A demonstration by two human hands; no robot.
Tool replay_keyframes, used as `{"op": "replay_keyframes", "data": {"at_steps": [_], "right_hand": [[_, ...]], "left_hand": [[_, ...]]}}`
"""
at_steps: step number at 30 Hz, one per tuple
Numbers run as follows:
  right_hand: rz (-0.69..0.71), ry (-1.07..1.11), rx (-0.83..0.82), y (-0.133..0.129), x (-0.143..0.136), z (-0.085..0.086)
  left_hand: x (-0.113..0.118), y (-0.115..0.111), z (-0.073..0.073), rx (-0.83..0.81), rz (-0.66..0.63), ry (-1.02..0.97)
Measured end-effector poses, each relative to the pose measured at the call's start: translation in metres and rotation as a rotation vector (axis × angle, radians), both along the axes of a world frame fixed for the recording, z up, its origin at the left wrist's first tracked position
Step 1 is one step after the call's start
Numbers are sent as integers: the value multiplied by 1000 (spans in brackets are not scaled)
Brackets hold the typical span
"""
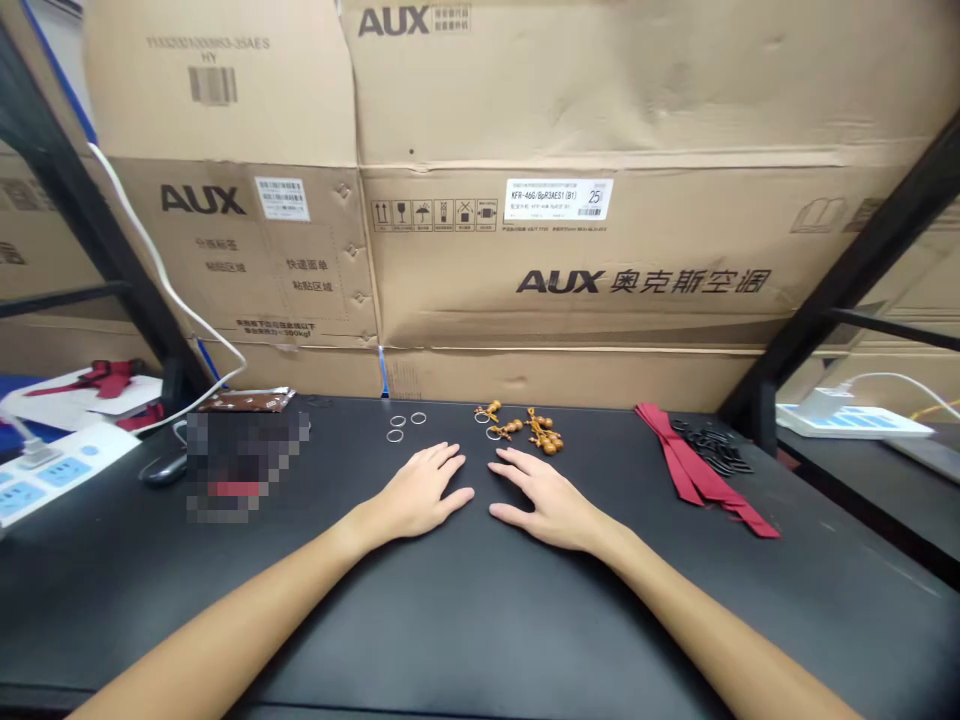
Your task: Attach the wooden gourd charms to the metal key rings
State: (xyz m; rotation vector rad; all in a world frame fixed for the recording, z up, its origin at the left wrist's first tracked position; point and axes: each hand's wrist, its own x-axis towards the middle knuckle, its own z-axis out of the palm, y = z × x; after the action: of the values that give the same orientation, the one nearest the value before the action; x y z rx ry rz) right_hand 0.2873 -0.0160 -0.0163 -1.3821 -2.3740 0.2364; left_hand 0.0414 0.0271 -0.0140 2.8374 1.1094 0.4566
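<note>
My left hand point(422, 490) lies palm down on the black table, fingers apart and holding nothing. Just beyond it are 3 thin metal key rings point(397, 421). My right hand point(547, 500) also rests flat on the table with spread fingers and nothing in them. Close past its fingertips sits a small group of brown gourd-shaped pendants point(546, 437) on yellowish cords, some with rings. To the right lie dark red ribbon strips point(697, 465), partly crossing each other. Beside the strips is a pile of small black clasps point(716, 447), whose exact kind I cannot make out.
Large AUX cardboard boxes point(570, 330) stand along the back of the black table point(480, 620). A white power strip point(67, 470) with a cable is at the left, near a brown packet point(244, 400) and a blurred-out item. Another power strip point(855, 418) is at the right, behind a black metal frame.
</note>
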Motion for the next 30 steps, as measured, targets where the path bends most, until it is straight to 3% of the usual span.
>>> {"op": "replay_keyframes", "data": {"at_steps": [6, 12, 17, 20, 26, 30], "right_hand": [[1, 40, 53, 2, 3, -1], [-104, 115, 239, 9, 11, 0], [-271, 86, 312, 13, 16, -1], [-365, 71, 337, 16, 18, -2], [-495, 37, 295, 22, 26, -1], [-541, 15, 248, 23, 30, 0]], "left_hand": [[-7, 4, 6, 85, -3, 0], [-11, 9, 4, 278, 322, -19], [-12, 11, -4, 208, 460, 35], [-13, 14, -8, 173, 425, 22], [-15, 18, -8, 46, 194, -102], [-14, 17, -8, 76, 205, -98]]}}
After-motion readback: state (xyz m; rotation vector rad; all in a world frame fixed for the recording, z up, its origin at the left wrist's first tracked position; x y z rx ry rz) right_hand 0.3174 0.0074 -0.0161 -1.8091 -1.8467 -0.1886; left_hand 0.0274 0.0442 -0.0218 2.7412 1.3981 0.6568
